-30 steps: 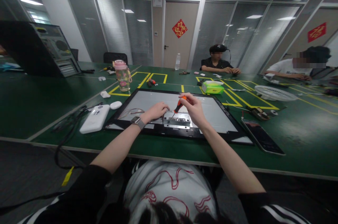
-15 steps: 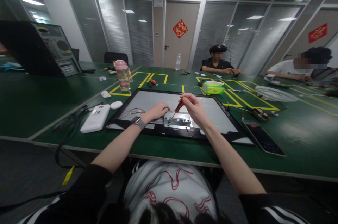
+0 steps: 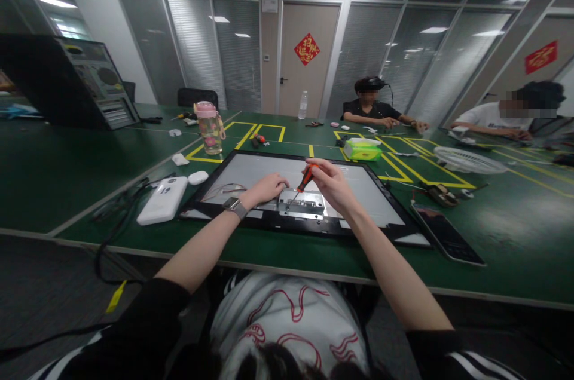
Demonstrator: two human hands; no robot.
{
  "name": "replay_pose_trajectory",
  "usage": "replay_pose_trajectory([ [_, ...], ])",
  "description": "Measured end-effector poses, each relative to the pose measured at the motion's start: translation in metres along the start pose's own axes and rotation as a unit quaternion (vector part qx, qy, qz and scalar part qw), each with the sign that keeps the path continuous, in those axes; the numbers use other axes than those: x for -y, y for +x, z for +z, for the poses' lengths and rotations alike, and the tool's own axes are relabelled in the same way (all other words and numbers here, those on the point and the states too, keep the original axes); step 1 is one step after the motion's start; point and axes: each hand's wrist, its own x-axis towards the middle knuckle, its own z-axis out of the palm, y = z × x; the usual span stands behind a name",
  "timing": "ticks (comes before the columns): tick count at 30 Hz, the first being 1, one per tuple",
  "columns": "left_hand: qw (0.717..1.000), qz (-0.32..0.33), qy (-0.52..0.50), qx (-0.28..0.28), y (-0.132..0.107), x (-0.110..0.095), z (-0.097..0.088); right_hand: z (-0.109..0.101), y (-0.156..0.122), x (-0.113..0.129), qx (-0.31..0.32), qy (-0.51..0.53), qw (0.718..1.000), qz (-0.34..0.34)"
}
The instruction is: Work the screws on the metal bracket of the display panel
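Observation:
A flat display panel [image 3: 242, 172] with a black frame lies on the green table, its pale back facing up. A silver metal bracket [image 3: 309, 204] sits at its near middle. My left hand [image 3: 268, 187], a watch on its wrist, has its fingers closed on the bracket's upper left edge; the fingertips are partly hidden. In my right hand [image 3: 332, 183] is a red and black screwdriver [image 3: 307, 179], gripped by the handle and tilted. Its shaft slants down to the left, with the tip at the bracket. Thin wires [image 3: 219, 189] lie left of the bracket.
Left of the panel are a white power bank [image 3: 162, 201], a white case [image 3: 198, 178] and black cables [image 3: 119, 207]. A phone [image 3: 446, 233] lies to the right. Beyond stand a pink-lidded bottle [image 3: 208, 129] and a green tissue pack [image 3: 362, 149]. Two people sit across the table.
Both my hands and the screwdriver stay almost in place. Across the table, the person in black has moved their hands apart, one reaching further right.

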Motion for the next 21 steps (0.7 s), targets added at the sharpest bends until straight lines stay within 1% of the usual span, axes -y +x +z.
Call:
replay_pose_trajectory([
  [4,1.0,-0.012,-0.005,0.003,0.0003,0.0008,0.0008,0.0003,0.001,-0.002,0.027,-0.009,0.999,-0.02],
  [7,1.0,-0.016,-0.011,0.006,-0.0002,0.0004,0.0006,-0.0011,0.0016,-0.0037,0.026,-0.042,0.998,-0.049],
  [10,1.0,-0.015,-0.01,0.004,-0.0004,0.0,0.0006,-0.0019,0.0009,-0.0024,0.029,-0.078,0.995,-0.059],
  [12,1.0,-0.011,-0.01,0.002,-0.0003,0.0001,0.0007,-0.0007,-0.0002,-0.0006,0.009,-0.12,0.99,-0.075],
  [16,1.0,-0.01,-0.012,0.003,-0.0001,0.0002,0.0004,0.0025,-0.002,0.0002,-0.053,-0.201,0.97,-0.122],
  [18,1.0,-0.011,-0.009,0.004,-0.0002,0.0,0.0002,0.0025,-0.0024,-0.0005,-0.063,-0.226,0.963,-0.133],
  [19,1.0,-0.012,-0.007,0.005,-0.0002,0.0,0.0003,0.002,-0.0025,-0.0009,-0.056,-0.233,0.962,-0.135],
  [21,1.0,-0.011,-0.003,0.005,-0.0001,0.0,0.0006,0.0003,-0.0024,-0.0016,-0.022,-0.221,0.967,-0.126],
])
